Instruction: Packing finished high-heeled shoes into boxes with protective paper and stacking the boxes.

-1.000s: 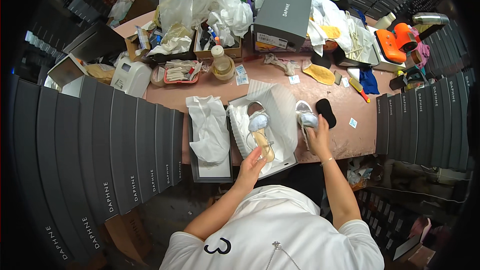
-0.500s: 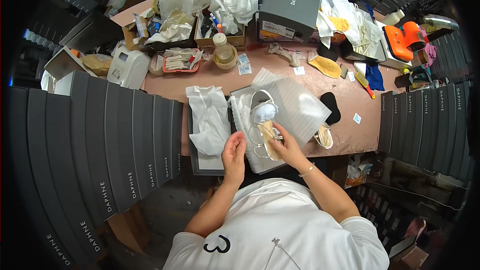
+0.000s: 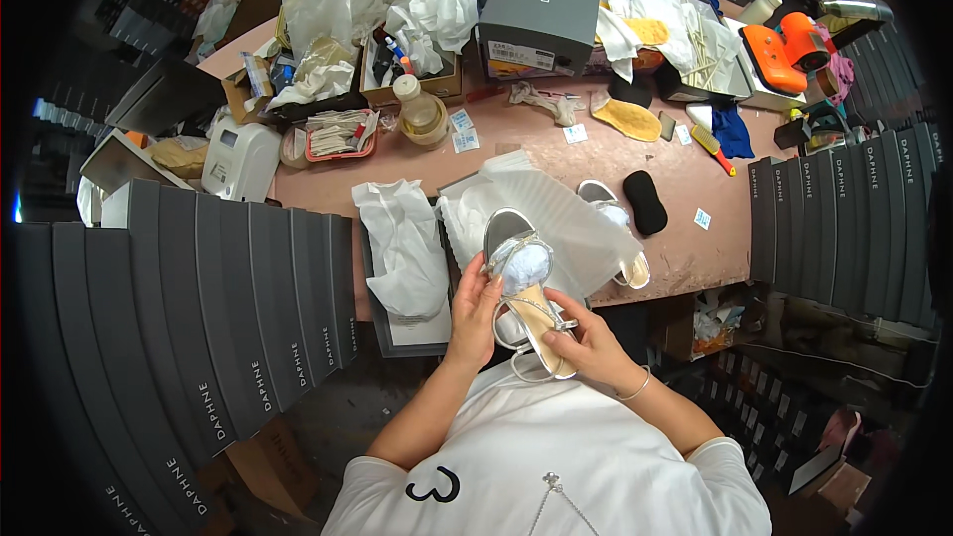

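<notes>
Left hand [image 3: 476, 323] grips silver sandal [image 3: 536, 314] by its left side, right hand [image 3: 594, 347] by its near end; sandal sits between the 2. Step looks like 2-handed look-over; next move calls for light hold. Other sandal [image 3: 637, 270]: beyond right hand.

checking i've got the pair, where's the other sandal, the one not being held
In the head view, the other sandal is right of centre on the pink table, partly covered by the translucent sheet, beside the black pad.
</notes>
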Available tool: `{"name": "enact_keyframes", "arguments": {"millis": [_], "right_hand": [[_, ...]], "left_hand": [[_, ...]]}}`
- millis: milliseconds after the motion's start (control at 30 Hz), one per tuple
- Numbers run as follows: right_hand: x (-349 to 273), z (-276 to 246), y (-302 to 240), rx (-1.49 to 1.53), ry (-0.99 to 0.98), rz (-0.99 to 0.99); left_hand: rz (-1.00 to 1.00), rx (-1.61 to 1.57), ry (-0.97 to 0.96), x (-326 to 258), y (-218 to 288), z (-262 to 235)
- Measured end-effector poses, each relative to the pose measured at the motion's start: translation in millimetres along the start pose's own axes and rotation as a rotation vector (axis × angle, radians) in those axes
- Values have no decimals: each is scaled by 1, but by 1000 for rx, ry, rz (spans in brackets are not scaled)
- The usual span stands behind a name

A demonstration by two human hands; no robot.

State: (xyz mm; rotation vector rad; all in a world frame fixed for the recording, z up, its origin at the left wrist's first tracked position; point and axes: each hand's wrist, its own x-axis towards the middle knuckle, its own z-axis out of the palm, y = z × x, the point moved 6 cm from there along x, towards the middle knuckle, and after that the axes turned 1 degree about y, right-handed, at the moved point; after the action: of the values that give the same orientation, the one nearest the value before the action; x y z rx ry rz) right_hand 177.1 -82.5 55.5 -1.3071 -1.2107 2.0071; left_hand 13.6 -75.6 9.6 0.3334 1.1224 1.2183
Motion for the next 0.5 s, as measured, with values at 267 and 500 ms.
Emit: {"name": "enact_keyframes", "arguments": {"millis": [267,500], "right_hand": [[6,-1,8,0,-2,16],[62,-14,55,-116,89,-52]], "left_hand": [[-42,-30,31,-1,-5,-2],[171,101,119,-4,10,-16]]}}
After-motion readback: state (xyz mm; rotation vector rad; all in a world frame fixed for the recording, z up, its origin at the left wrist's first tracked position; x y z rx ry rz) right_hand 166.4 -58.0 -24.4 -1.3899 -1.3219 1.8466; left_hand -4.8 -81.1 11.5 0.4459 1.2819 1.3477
